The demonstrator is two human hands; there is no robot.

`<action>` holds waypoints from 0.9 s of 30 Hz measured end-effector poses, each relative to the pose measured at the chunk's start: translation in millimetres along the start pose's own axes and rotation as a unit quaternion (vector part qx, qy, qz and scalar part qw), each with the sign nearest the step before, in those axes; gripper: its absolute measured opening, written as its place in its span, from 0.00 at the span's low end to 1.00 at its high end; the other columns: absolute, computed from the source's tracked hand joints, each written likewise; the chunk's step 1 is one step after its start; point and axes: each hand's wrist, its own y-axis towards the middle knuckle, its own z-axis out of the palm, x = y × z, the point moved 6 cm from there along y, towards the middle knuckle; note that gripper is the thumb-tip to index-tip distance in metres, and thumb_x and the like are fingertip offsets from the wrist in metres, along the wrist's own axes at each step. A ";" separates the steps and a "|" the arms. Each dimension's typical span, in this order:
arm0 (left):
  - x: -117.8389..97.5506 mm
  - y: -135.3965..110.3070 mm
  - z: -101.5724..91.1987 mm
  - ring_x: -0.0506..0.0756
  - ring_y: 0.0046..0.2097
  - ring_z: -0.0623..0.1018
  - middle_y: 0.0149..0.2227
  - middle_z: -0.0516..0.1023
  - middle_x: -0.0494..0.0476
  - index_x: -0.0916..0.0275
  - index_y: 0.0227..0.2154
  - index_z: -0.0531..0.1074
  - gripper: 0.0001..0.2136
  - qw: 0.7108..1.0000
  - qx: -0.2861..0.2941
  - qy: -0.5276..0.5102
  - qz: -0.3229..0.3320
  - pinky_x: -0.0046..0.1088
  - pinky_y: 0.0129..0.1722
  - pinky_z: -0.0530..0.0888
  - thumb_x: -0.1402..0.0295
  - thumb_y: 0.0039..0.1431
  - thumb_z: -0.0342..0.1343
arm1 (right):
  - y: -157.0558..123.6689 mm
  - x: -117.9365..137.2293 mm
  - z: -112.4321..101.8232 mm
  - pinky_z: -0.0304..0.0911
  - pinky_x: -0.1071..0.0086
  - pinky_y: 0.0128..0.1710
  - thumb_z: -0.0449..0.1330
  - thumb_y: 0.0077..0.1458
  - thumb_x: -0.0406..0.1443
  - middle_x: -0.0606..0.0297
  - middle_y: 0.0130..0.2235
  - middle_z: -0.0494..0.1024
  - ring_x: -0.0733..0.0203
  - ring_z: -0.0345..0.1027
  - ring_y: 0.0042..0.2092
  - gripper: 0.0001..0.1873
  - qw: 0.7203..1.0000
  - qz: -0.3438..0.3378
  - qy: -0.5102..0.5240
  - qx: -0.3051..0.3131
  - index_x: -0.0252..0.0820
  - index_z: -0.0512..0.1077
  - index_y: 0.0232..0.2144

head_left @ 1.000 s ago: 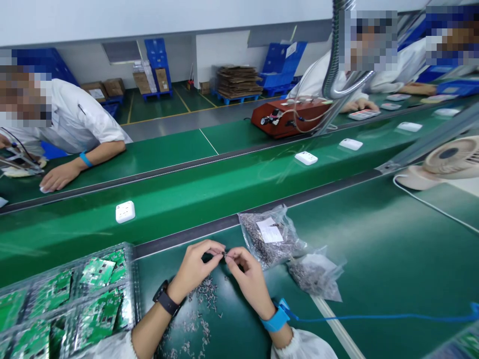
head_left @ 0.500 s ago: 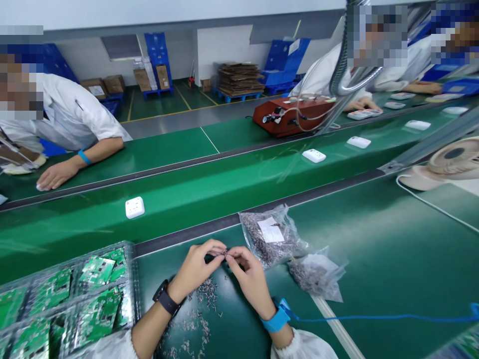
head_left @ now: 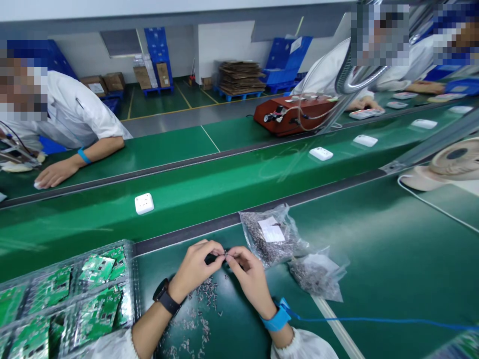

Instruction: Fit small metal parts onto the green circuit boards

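My left hand (head_left: 198,262) and my right hand (head_left: 247,271) meet at the fingertips above the green table. Both are closed in a pinch on a tiny metal part (head_left: 225,253), whose exact kind is too small to make out. Under and in front of my hands lie loose small metal parts (head_left: 205,294), scattered in a pile. Just beyond my right hand rests a clear bag of small metal parts (head_left: 258,239) with a white label. Beside it, to the right, is a smaller bag of parts (head_left: 310,274).
At left stands a clear plastic tray (head_left: 135,279) holding green circuit boards. White square devices (head_left: 144,204) lie on the green conveyor (head_left: 224,184) beyond the table's edge. A blue cord (head_left: 359,319) runs right from my wrist strap. A fan (head_left: 449,159) stands at right; co-workers sit opposite.
The white devices on the conveyor have shifted to the right. My hands stay in nearly the same place, still pinching the tiny metal part.
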 end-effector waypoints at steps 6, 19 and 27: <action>-1.1 0.0 2.1 0.56 0.44 0.80 0.42 0.83 0.56 0.57 0.48 0.79 0.10 0.999 0.017 0.019 0.024 0.30 0.46 0.76 0.71 0.66 0.57 | -0.4 0.7 0.6 0.69 0.66 0.36 0.64 0.63 0.49 0.62 0.34 0.79 0.56 0.73 0.35 0.15 1.000 0.003 0.009 0.002 0.44 0.75 0.35; 1.9 1.6 -0.1 0.56 0.45 0.81 0.43 0.83 0.56 0.57 0.44 0.82 0.09 1.000 -0.005 -0.004 0.010 0.29 0.46 0.77 0.69 0.69 0.57 | -0.9 -0.3 1.0 0.66 0.67 0.35 0.64 0.63 0.49 0.64 0.34 0.77 0.58 0.70 0.35 0.15 1.000 0.009 0.026 0.003 0.44 0.74 0.35; -0.6 -3.1 -1.3 0.55 0.40 0.82 0.40 0.85 0.58 0.59 0.44 0.83 0.10 0.993 -0.045 0.023 0.103 0.29 0.41 0.77 0.64 0.71 0.57 | -1.0 -1.7 0.3 0.66 0.67 0.34 0.63 0.63 0.47 0.64 0.33 0.77 0.58 0.70 0.33 0.13 1.000 -0.006 -0.001 -0.004 0.44 0.74 0.36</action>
